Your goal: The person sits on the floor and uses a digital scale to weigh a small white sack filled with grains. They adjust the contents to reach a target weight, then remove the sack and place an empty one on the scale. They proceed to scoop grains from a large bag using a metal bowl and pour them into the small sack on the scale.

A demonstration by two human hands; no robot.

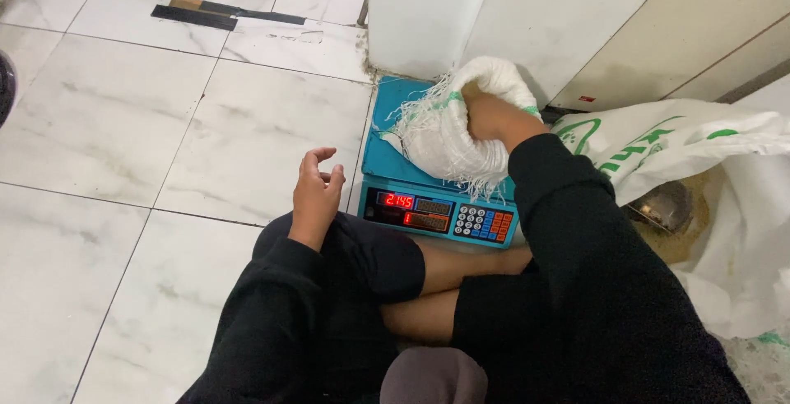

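Gripping white sack [444, 145], right hand [485, 116]

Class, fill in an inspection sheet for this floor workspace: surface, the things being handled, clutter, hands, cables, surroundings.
Surface: white marble-look floor tiles with dark grout lines.
Things handled: small white woven sack with frayed edges sits on the blue electronic scale; its red display is lit.
Clutter: large white sack with green print lies open to the right, grain and a metal scoop inside.
Hands: right hand grips the small sack's neck; left hand is open and empty, beside the scale.
Cables: nothing seen.
Surroundings: white wall corner behind the scale; dark strips on the far floor.
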